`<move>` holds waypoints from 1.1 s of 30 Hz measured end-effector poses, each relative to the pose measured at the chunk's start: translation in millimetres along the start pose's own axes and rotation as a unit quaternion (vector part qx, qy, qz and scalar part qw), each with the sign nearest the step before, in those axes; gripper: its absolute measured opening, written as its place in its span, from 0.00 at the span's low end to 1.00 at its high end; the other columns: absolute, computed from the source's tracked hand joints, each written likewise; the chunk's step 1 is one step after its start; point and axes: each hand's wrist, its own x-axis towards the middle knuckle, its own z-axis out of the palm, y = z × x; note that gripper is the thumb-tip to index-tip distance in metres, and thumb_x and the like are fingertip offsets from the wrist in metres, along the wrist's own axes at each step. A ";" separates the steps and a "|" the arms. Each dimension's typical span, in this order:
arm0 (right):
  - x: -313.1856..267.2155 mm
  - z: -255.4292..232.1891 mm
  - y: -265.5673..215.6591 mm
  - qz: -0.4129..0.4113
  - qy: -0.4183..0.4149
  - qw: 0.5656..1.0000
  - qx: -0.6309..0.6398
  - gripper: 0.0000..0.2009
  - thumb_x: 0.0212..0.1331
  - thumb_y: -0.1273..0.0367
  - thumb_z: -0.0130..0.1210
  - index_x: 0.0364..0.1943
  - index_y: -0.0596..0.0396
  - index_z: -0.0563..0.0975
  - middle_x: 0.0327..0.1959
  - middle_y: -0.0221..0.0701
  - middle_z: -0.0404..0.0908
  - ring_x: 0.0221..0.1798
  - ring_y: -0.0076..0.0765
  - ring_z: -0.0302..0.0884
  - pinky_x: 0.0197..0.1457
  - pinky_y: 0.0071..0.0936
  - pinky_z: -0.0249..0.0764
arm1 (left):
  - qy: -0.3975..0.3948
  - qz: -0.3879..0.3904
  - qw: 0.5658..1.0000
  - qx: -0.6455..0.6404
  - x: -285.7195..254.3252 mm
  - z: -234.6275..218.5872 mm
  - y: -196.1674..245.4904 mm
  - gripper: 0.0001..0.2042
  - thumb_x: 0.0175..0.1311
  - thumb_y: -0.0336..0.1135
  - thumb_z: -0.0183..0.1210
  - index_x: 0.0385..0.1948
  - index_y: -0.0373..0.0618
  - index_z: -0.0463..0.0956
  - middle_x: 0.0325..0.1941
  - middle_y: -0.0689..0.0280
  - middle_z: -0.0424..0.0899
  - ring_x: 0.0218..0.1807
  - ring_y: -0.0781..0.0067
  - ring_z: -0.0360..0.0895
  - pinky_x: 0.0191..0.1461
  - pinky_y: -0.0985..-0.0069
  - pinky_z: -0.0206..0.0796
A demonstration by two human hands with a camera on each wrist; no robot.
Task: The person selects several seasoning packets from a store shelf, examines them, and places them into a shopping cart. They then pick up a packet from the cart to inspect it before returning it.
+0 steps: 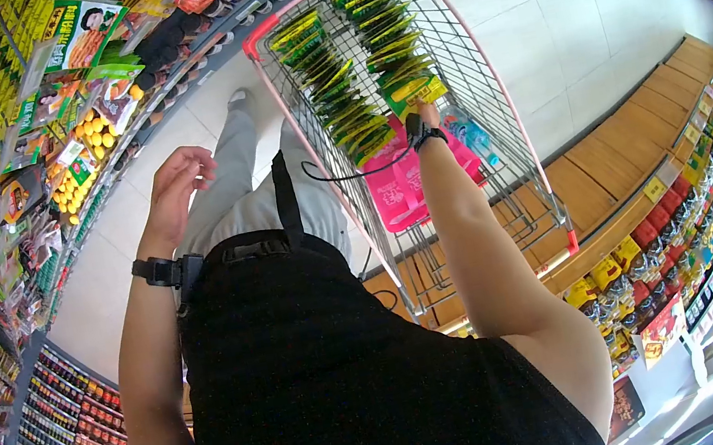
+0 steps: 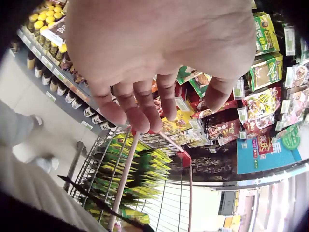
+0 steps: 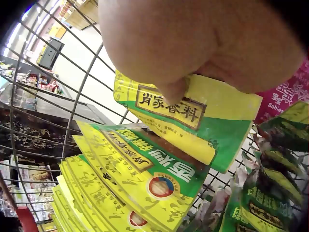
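My right hand [image 1: 426,115] is inside a shopping cart [image 1: 456,15], where it pinches the top of a yellow and green spice packet [image 3: 231,115]. Right beside that packet stands a row of similar spice packets [image 3: 140,169], leaning one on another. A second row of packets [image 1: 336,99] runs along the cart's other side. Under my right wrist lies a pink bag [image 1: 391,193]. My left hand [image 1: 179,184] hangs in the air beside the cart, holding nothing, its fingers loosely bent; in the left wrist view its fingertips overlap the cart's rim.
A clear blue bottle [image 1: 479,142] lies by the pink bag. Shelves of hanging packets [image 1: 67,101] and yellow-capped bottles [image 1: 92,135] rise at the left. A wooden ledge [image 1: 590,183] runs along the right. A black cable [image 1: 349,177] spans from my right wrist across the cart's side.
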 end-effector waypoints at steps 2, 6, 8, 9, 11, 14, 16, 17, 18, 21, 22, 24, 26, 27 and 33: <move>1.6 0.3 -1.8 0.043 -0.008 0.999 0.022 0.14 0.63 0.64 0.53 0.48 0.58 0.76 0.38 0.36 0.83 0.39 0.38 0.82 0.40 0.36 0.76 | -0.004 -0.001 1.000 0.007 0.8 1.1 -1.0 0.14 0.68 0.41 0.50 0.46 0.41 0.73 0.43 0.67 0.78 0.45 0.78 0.72 0.47 0.79 0.61; 24.0 -4.1 15.3 0.126 -0.040 0.990 0.052 0.14 0.63 0.65 0.52 0.47 0.58 0.75 0.37 0.36 0.84 0.39 0.36 0.82 0.39 0.36 0.77 | 0.000 -0.006 1.000 0.007 -3.1 7.6 1.1 0.12 0.69 0.38 0.50 0.45 0.42 0.75 0.42 0.69 0.78 0.44 0.79 0.73 0.47 0.80 0.62; 48.8 -8.3 45.0 0.117 -0.036 0.993 0.002 0.14 0.63 0.65 0.52 0.47 0.59 0.76 0.37 0.36 0.84 0.39 0.37 0.82 0.39 0.36 0.77 | 0.004 -0.004 1.000 0.006 -3.4 5.3 -0.6 0.11 0.70 0.38 0.50 0.45 0.43 0.76 0.41 0.69 0.79 0.44 0.79 0.73 0.47 0.80 0.62; 40.6 -5.2 36.4 0.124 -0.036 0.990 0.053 0.14 0.63 0.64 0.52 0.47 0.59 0.76 0.38 0.37 0.83 0.39 0.38 0.82 0.39 0.36 0.77 | 0.007 -0.002 1.000 0.008 -4.4 4.4 -1.9 0.11 0.70 0.38 0.50 0.45 0.43 0.76 0.41 0.69 0.79 0.44 0.79 0.73 0.47 0.80 0.62; 21.4 2.0 14.8 0.140 -0.033 0.978 0.153 0.14 0.63 0.64 0.52 0.47 0.59 0.77 0.40 0.37 0.82 0.38 0.39 0.81 0.39 0.37 0.76 | 0.008 0.002 1.000 0.012 -3.8 3.0 -2.7 0.11 0.70 0.38 0.50 0.45 0.43 0.76 0.41 0.69 0.79 0.44 0.79 0.73 0.48 0.80 0.62; 31.4 -2.1 15.6 0.142 -0.080 0.977 0.138 0.15 0.63 0.63 0.52 0.49 0.57 0.75 0.40 0.36 0.81 0.39 0.38 0.80 0.39 0.37 0.75 | 0.011 0.003 1.000 0.016 -2.6 3.8 -2.0 0.12 0.70 0.38 0.50 0.45 0.43 0.76 0.41 0.69 0.79 0.44 0.79 0.73 0.48 0.79 0.62; 65.3 -10.1 45.9 0.143 -0.098 0.979 0.105 0.15 0.63 0.62 0.52 0.50 0.55 0.74 0.38 0.34 0.79 0.38 0.37 0.78 0.40 0.36 0.74 | 0.008 0.001 1.000 0.016 -1.5 3.6 -1.8 0.12 0.70 0.38 0.50 0.45 0.43 0.76 0.41 0.69 0.80 0.44 0.79 0.73 0.48 0.79 0.62; 66.8 -10.6 46.4 0.151 -0.093 0.977 0.114 0.15 0.63 0.62 0.52 0.51 0.54 0.73 0.37 0.33 0.78 0.38 0.36 0.77 0.40 0.35 0.74 | 0.006 0.000 1.000 0.016 -0.9 3.7 -1.6 0.12 0.69 0.38 0.50 0.46 0.43 0.76 0.41 0.69 0.80 0.43 0.79 0.73 0.48 0.79 0.62; 43.8 -1.4 19.0 0.175 -0.058 0.967 0.177 0.15 0.64 0.62 0.52 0.51 0.53 0.73 0.37 0.32 0.77 0.38 0.36 0.76 0.40 0.34 0.73 | 0.005 0.000 1.000 0.014 -0.3 4.1 -1.3 0.12 0.69 0.38 0.50 0.46 0.43 0.76 0.41 0.69 0.80 0.43 0.79 0.73 0.48 0.79 0.62; 13.1 13.5 -21.5 0.145 -0.057 0.941 0.301 0.16 0.64 0.62 0.52 0.53 0.52 0.71 0.42 0.31 0.72 0.41 0.35 0.71 0.44 0.34 0.73 | -0.001 0.003 1.000 0.011 2.4 5.2 -0.9 0.12 0.69 0.39 0.51 0.46 0.43 0.76 0.41 0.69 0.80 0.43 0.79 0.73 0.48 0.80 0.62; 11.7 13.6 -21.6 0.124 -0.082 0.927 0.345 0.16 0.64 0.63 0.52 0.54 0.52 0.70 0.45 0.31 0.72 0.44 0.36 0.71 0.45 0.35 0.74 | -0.004 0.003 1.000 0.011 3.5 5.3 -1.4 0.12 0.69 0.39 0.51 0.46 0.43 0.76 0.41 0.69 0.80 0.43 0.79 0.73 0.48 0.80 0.62; 8.6 17.6 -35.1 0.150 -0.060 0.922 0.351 0.18 0.64 0.66 0.52 0.57 0.52 0.68 0.52 0.32 0.69 0.54 0.38 0.68 0.51 0.40 0.74 | -0.009 0.004 1.000 0.012 4.3 6.3 -1.1 0.12 0.69 0.39 0.51 0.46 0.43 0.76 0.41 0.69 0.80 0.43 0.80 0.73 0.48 0.80 0.62; -2.5 22.3 -48.7 0.141 -0.049 0.924 0.352 0.17 0.63 0.66 0.53 0.55 0.53 0.69 0.50 0.33 0.69 0.54 0.39 0.68 0.53 0.41 0.74 | -0.011 0.004 1.000 0.014 4.7 8.1 0.5 0.12 0.69 0.39 0.51 0.46 0.43 0.75 0.41 0.69 0.80 0.43 0.80 0.73 0.48 0.80 0.63; -4.7 23.2 -52.6 0.136 -0.045 0.925 0.352 0.17 0.63 0.66 0.54 0.54 0.53 0.69 0.50 0.33 0.69 0.53 0.39 0.68 0.54 0.41 0.74 | -0.011 0.004 1.000 0.013 5.0 8.0 0.0 0.12 0.69 0.39 0.51 0.46 0.43 0.76 0.41 0.69 0.80 0.43 0.80 0.73 0.48 0.80 0.63; 0.7 16.9 -49.3 0.142 -0.024 0.913 0.383 0.20 0.63 0.58 0.53 0.53 0.55 0.69 0.52 0.35 0.69 0.53 0.40 0.68 0.55 0.42 0.75 | -0.010 0.010 1.000 0.009 2.7 5.0 -4.1 0.12 0.69 0.38 0.51 0.46 0.42 0.75 0.41 0.68 0.80 0.43 0.79 0.73 0.48 0.80 0.63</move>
